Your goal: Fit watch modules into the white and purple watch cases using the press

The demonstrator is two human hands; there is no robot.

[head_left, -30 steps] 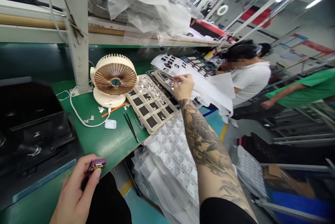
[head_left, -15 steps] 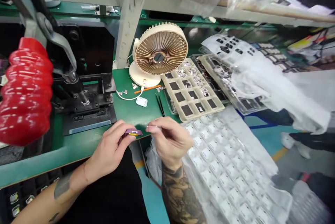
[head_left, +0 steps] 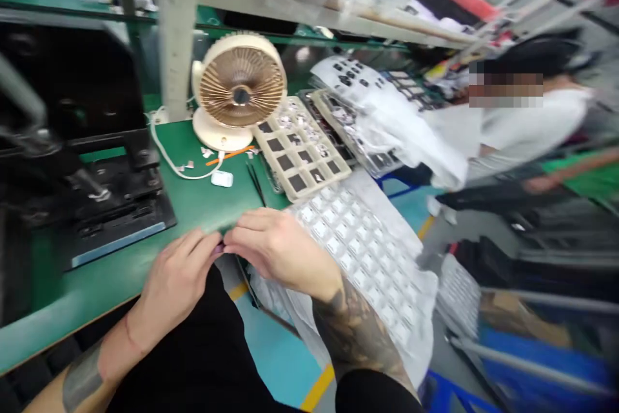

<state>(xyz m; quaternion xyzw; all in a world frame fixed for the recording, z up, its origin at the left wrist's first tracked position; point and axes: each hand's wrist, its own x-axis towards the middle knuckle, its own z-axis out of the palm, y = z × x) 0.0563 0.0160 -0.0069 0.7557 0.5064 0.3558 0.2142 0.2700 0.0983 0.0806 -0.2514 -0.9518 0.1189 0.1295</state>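
My left hand (head_left: 182,268) is closed in a pinch over the front edge of the green bench. A small purple part (head_left: 220,248) shows as a sliver at its fingertips, mostly hidden by the fingers. Against it from the right come the bent, pinched fingers of my right hand (head_left: 271,242), and the two hands nearly meet. Whatever the right fingertips hold is covered. Black tweezers (head_left: 255,182) lie on the bench just beyond the right hand. Farther back is a small white rectangular piece (head_left: 222,179).
A black hand press (head_left: 111,200) stands at left. Beyond my hands are a cream desk fan (head_left: 242,87) with a white cable and a compartment tray (head_left: 300,192) of small parts. Right of me lies a clear blister tray (head_left: 360,232). A person in white (head_left: 527,123) is farther right.
The view has swung to the right, bringing another person into sight. My right hand has closed in on the left one, and its palm has turned down. The purple part is now more covered.
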